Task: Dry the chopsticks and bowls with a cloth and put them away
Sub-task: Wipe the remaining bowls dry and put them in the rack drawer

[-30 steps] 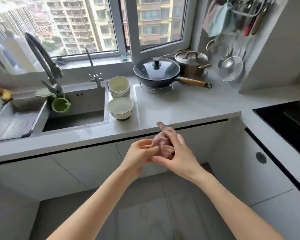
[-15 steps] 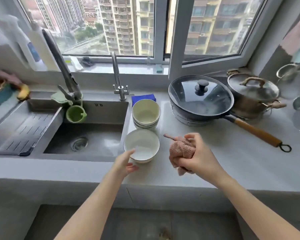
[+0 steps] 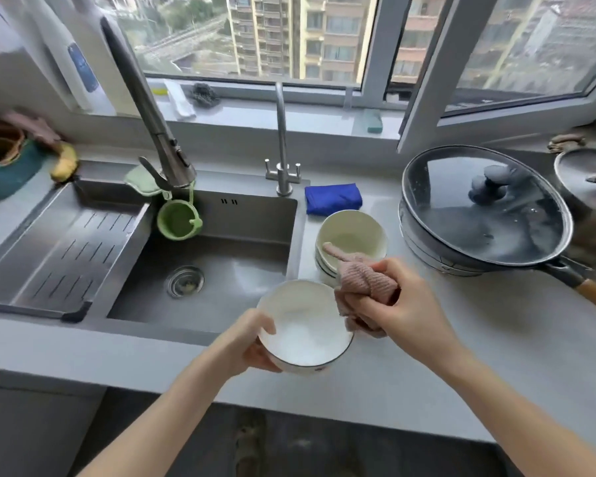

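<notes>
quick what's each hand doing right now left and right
Left hand: grips the white bowl by its rim.
Right hand: holds the bunched pink cloth, just beside the bowl.

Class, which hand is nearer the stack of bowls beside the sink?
Right. The right hand, holding the pink cloth, is just in front of the stack; the left hand grips the single bowl farther off.

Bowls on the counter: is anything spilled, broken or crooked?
Nothing stands out. The left hand holds the white bowl, the right hand grips the pink cloth, and the stacked bowls stand straight beside the sink. No spill or crack shows.
</notes>
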The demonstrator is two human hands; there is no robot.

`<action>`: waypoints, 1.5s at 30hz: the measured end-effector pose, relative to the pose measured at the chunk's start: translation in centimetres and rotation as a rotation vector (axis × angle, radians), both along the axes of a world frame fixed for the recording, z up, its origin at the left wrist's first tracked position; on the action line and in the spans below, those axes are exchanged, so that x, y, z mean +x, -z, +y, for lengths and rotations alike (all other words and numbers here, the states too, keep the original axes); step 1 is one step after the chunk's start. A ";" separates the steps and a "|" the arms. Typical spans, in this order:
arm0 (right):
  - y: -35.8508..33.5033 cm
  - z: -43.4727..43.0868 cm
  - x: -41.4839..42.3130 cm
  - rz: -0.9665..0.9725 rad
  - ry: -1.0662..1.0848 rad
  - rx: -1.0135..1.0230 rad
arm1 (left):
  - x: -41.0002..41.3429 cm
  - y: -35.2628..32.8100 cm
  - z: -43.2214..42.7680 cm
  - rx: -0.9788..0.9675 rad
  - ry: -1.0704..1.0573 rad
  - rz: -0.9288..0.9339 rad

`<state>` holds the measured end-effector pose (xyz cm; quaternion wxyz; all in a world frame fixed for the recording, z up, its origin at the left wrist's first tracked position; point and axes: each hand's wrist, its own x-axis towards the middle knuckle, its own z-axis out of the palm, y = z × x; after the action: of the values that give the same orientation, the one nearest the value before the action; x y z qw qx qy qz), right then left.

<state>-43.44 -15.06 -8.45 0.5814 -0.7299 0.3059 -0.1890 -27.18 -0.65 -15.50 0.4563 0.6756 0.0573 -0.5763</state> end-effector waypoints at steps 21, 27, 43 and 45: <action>7.4 7.7 21.6 0.528 -0.949 -1.115 | 19.4 2.4 4.0 -0.046 0.432 -0.093; 9.9 8.6 23.0 0.272 -0.592 -0.679 | 20.0 2.7 2.9 -0.120 0.410 0.022; 1.9 3.6 20.7 0.618 -0.371 -0.071 | 19.7 2.8 2.7 -0.185 0.342 -0.049; 2.3 4.6 20.2 0.572 -0.164 -0.817 | 19.5 2.5 2.6 -0.174 0.403 -0.060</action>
<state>-23.25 -10.42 -10.79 0.1543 -0.9419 0.2956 -0.0395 -7.66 1.94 -18.04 0.3899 0.6483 -0.1427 -0.6382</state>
